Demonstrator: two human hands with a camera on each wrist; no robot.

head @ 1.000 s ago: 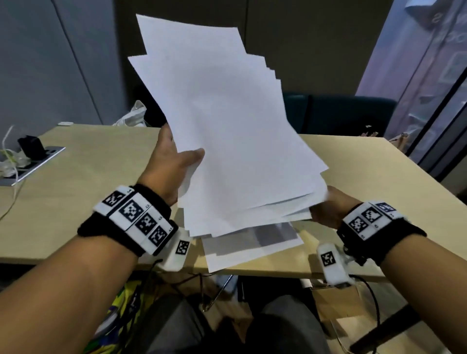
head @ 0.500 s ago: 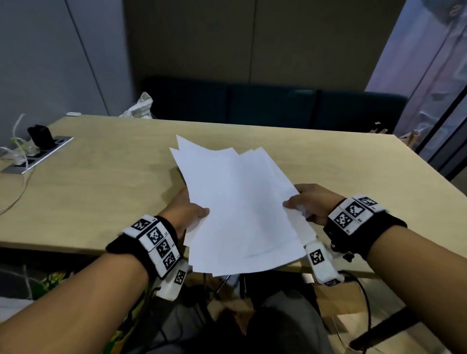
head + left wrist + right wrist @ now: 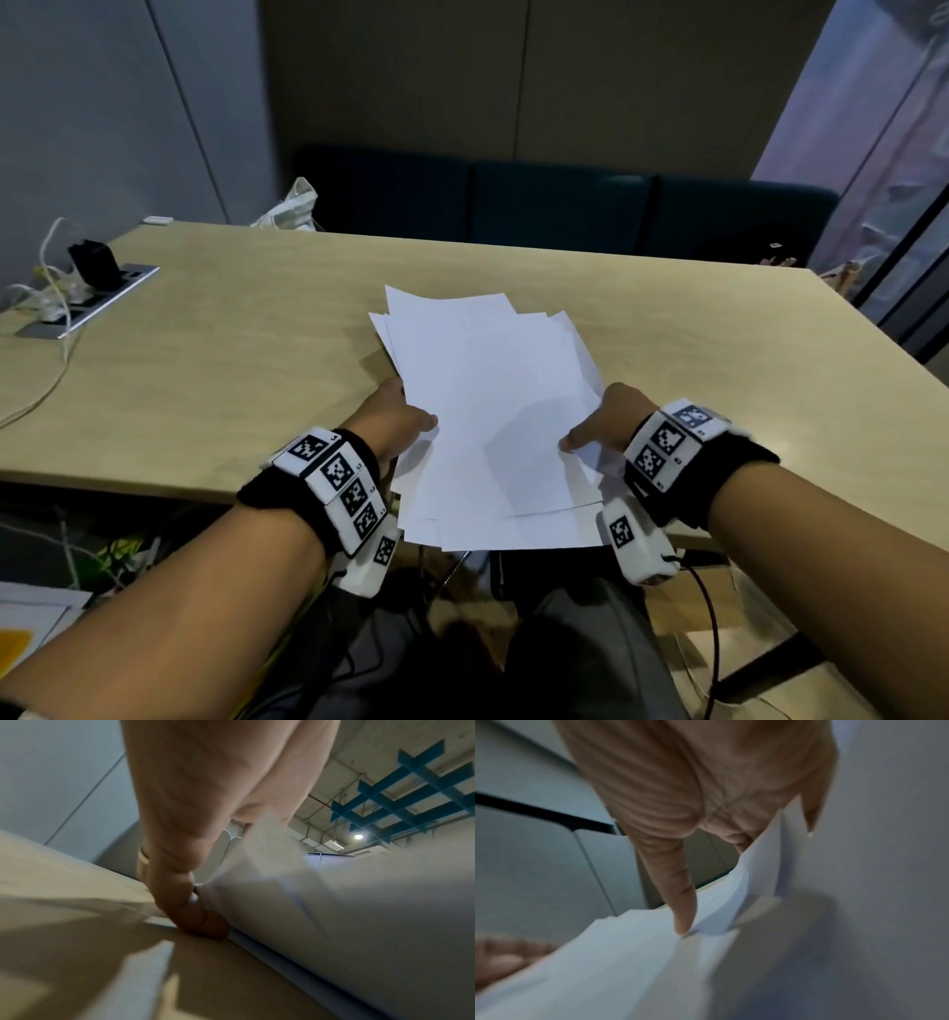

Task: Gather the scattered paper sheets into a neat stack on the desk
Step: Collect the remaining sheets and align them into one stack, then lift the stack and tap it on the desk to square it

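Note:
A fanned, uneven bundle of white paper sheets (image 3: 488, 401) lies flat on the light wooden desk (image 3: 231, 360), its near end hanging over the front edge. My left hand (image 3: 405, 419) grips the bundle's left edge, thumb on top. My right hand (image 3: 598, 426) pinches the right edge, thumb on top as well. In the left wrist view, curled fingers (image 3: 195, 912) touch the desk (image 3: 77, 943) at the edge of the sheets (image 3: 359, 923). The right wrist view shows one finger (image 3: 680, 902) stretched along the paper (image 3: 628, 953).
A metal power panel (image 3: 97, 293) with a black adapter and white cables sits at the desk's far left. A white bag (image 3: 290, 208) rests at the far edge, in front of a dark blue sofa (image 3: 565, 210). A cardboard box (image 3: 744, 668) stands below the desk at right.
The sheets, held up in the air a second ago, have come down flat onto the desk. Both hands moved down and forward with them and still hold their edges.

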